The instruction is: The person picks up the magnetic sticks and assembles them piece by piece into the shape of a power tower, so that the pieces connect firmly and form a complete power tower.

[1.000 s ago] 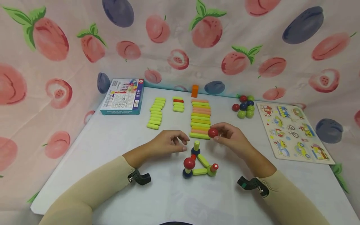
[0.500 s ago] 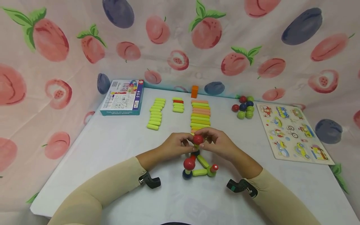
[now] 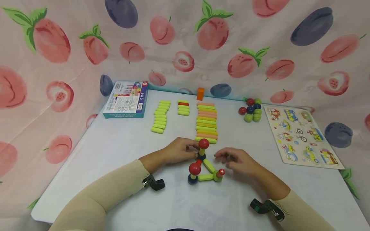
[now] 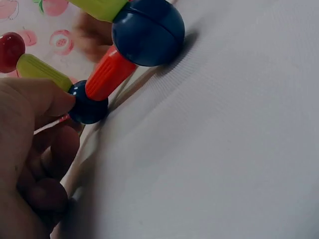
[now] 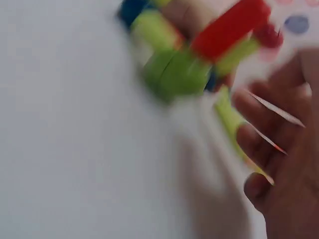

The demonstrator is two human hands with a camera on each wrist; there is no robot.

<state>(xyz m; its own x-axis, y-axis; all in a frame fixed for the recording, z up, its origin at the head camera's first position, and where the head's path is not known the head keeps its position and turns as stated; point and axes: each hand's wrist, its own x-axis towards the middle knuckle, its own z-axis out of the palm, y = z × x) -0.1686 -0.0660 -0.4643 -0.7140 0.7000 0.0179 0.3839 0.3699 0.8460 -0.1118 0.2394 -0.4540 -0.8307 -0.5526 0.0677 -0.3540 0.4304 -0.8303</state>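
A triangular frame of beads and short sticks stands on the white table before me. My left hand (image 3: 180, 150) pinches the dark blue bead (image 4: 88, 103) at its far corner, the thumb against the bead's side. From that bead rises a yellow-green stick topped by a red bead (image 3: 203, 143). A second red bead (image 3: 194, 168) tops the post at the near-left corner, over another blue bead (image 3: 192, 179). At the right corner, a green bead (image 3: 217, 176) bears an upright red stick (image 3: 221, 172) with a bare top. Right of the frame, my right hand (image 3: 238, 160) holds nothing, fingers loosely bent.
Behind the frame lies a column of yellow, green and orange sticks (image 3: 206, 122), with more green sticks (image 3: 160, 117) to its left. Loose beads (image 3: 250, 109) cluster back right beside a picture board (image 3: 300, 136). A box (image 3: 125, 99) and an orange block (image 3: 200, 94) stand behind.
My right hand brought a red bead to the far upright stick, where it now sits on top. It then let go and moved right. My left hand moved right to the frame's far corner.
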